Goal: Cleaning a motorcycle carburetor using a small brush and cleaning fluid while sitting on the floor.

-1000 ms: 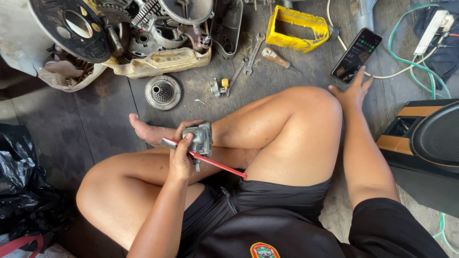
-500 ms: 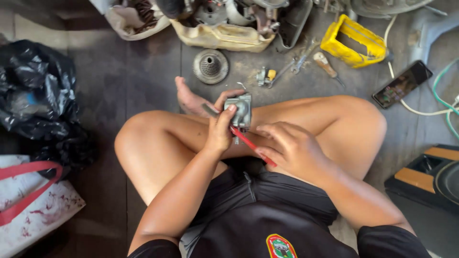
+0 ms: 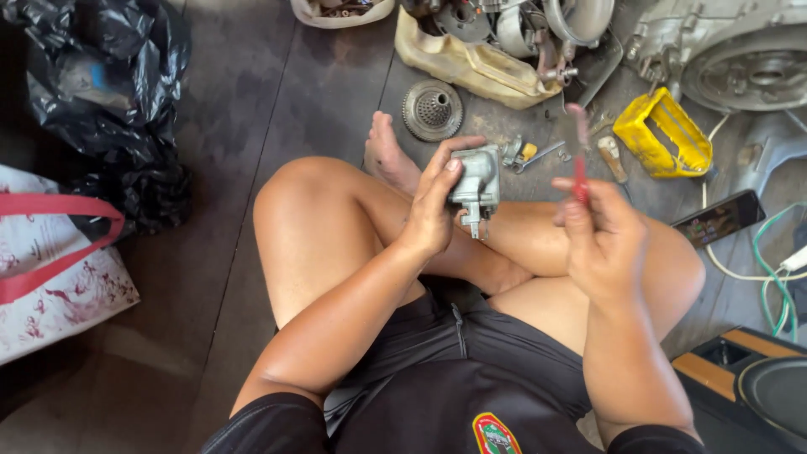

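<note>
I sit cross-legged on a dark wooden floor. My left hand [image 3: 433,210] holds a small grey metal carburettor body [image 3: 477,179] upright above my crossed legs. My right hand [image 3: 598,240] grips a red-handled screwdriver [image 3: 578,155], its blurred shaft pointing up and away from the carburettor. The two hands are apart by about a hand's width. My bare foot [image 3: 388,155] rests on the floor just behind the carburettor.
Engine parts [image 3: 513,34] and a cream plastic tank [image 3: 471,67] lie ahead, with a round metal strainer [image 3: 432,109], a yellow tray [image 3: 661,134] and small tools [image 3: 538,154]. A phone [image 3: 717,219] and cables [image 3: 769,261] are right; black bags [image 3: 109,101] and a red-handled bag [image 3: 59,261] left.
My right hand left the phone, took the red screwdriver from beside the carburettor and lifted it up to the right. The view swung left.
</note>
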